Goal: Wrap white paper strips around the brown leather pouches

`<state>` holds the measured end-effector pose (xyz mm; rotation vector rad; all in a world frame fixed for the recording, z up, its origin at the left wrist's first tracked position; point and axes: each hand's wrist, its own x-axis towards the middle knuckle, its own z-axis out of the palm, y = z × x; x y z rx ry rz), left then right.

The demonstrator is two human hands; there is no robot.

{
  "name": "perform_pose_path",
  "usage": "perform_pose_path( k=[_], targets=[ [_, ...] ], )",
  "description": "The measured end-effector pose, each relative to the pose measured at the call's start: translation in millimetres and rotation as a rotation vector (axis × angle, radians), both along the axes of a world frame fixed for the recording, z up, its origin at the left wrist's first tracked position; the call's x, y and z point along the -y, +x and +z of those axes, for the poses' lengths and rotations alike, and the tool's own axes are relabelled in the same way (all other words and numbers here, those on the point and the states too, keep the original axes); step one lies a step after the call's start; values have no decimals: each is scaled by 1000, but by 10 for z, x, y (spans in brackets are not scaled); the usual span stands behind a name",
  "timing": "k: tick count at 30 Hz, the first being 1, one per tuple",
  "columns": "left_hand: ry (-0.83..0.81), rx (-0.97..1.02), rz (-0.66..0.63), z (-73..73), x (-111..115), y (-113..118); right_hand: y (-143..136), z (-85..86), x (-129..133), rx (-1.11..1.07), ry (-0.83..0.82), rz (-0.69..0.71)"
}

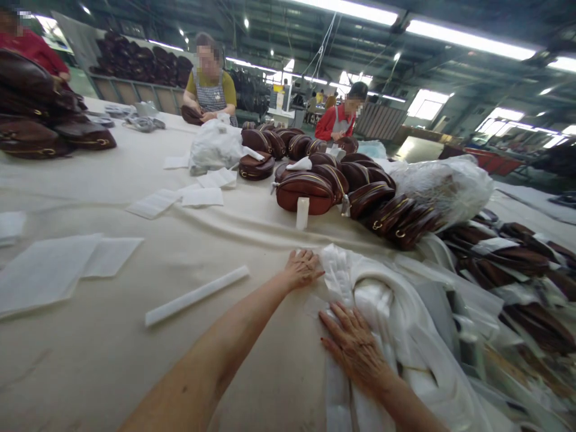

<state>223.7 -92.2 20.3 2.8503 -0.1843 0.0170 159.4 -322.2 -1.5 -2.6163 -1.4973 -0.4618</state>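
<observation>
My right hand point(353, 348) lies with its fingers spread on a pile of white foam strips point(382, 300) that curves along the table. Just beyond it, my left hand point(303, 269) rests at the pile's upper left edge, fingers stretched out and nothing visibly held. A single folded white strip point(198, 295) lies on the cloth-covered table point(270, 360), left of my left forearm. Farther ahead stands a reddish-brown leather bag point(303, 193) with a gold zip, a white strip point(302, 213) hanging at its front.
Several brown bags point(375, 195) are heaped ahead and right, beside clear plastic wrap point(445, 183). White sheets point(49, 267) lie at left, near a white plastic bag point(215, 147). A person in a checked apron point(209, 90) and a person in red point(335, 120) stand across the table.
</observation>
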Motion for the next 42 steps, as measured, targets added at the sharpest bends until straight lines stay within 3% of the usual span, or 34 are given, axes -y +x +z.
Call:
perform_pose_path(
  k=[7,10,13,16,18,23,26,29,31,34,38,42],
  targets=[
    [-109,-37,-41,-36,497,703,381,-66,297,128,-4,-34],
    [-131,-37,-81,-3,609,852,538,-110,388,157,-9,-12],
    [-137,-49,-132,86,541,854,651,-174,460,158,0,25],
    [-133,-45,-131,193,222,629,722,-257,520,128,15,43],
    [-115,-41,-77,270,-117,311,757,-305,554,72,5,55],
    [0,-73,168,452,-1035,-929,822,-328,569,-137,9,39],
    [83,-81,296,445,-1367,-1617,816,-239,497,-183,26,14],
    [134,-48,365,309,-1508,-2021,750,-73,358,-122,23,-16],
    [171,0,395,208,-1542,-2123,675,63,219,-61,39,-5],
    [199,54,393,138,-1545,-2071,553,277,-72,-13,88,47],
    [184,97,297,167,-1429,-1721,516,530,-555,-23,108,133],
    [158,153,252,101,-1213,-1247,814,716,-1012,-43,108,143]
  ],
)
